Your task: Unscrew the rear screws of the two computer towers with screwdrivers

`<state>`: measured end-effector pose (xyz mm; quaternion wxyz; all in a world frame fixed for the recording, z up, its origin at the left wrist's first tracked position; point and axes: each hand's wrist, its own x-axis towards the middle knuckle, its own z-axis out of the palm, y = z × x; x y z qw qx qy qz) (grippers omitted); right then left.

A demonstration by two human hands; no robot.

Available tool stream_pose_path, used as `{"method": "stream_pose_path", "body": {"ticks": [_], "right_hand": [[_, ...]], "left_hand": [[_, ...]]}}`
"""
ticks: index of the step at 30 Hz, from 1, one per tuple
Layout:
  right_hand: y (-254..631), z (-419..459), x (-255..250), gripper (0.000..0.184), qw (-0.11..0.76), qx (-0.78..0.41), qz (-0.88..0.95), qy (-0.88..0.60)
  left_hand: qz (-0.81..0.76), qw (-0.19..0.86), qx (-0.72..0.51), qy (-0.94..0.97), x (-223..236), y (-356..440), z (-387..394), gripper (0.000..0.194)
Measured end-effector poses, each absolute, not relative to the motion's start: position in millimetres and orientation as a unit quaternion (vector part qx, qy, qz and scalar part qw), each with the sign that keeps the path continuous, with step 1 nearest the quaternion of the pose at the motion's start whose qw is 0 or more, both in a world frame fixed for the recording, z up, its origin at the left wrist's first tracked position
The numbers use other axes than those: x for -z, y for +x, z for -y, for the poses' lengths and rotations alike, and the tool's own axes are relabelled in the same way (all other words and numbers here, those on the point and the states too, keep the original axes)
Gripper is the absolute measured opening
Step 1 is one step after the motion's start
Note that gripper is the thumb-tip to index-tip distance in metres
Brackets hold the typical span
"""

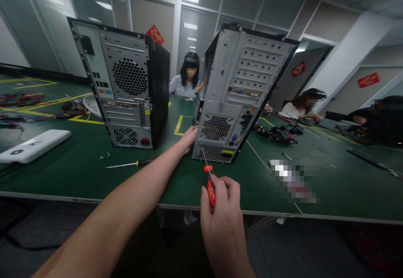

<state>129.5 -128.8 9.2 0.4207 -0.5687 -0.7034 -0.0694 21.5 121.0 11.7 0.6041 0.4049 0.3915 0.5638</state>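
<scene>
A grey computer case stands on the green table with its rear panel towards me. My right hand is closed round the handle of a red screwdriver. The screwdriver's tip reaches the lower left of that rear panel; whether it sits in a screw is too small to tell. At the lower left side of the case is my left hand, its fingers hidden behind the case edge. A second computer case stands upright to the left, its rear facing me too.
A black-handled screwdriver and small screws lie left of my forearm. A white power strip-like box is further left. Black cables lie right. Several people sit around the table.
</scene>
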Motion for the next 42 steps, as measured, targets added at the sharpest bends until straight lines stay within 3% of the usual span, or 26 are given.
{"method": "stream_pose_path", "body": {"ticks": [27, 42], "right_hand": [[129.0, 129.5, -11.0, 0.027, 0.373, 0.057, 0.720, -0.583], [130.5, 128.9, -11.7, 0.025, 0.389, 0.030, 0.712, -0.584]], "left_hand": [[-0.382, 0.600, -0.568, 0.414, -3.9, 21.8, -128.1, 0.040], [-0.395, 0.603, -0.554, 0.417, -7.9, 18.9, -125.6, 0.044]]}}
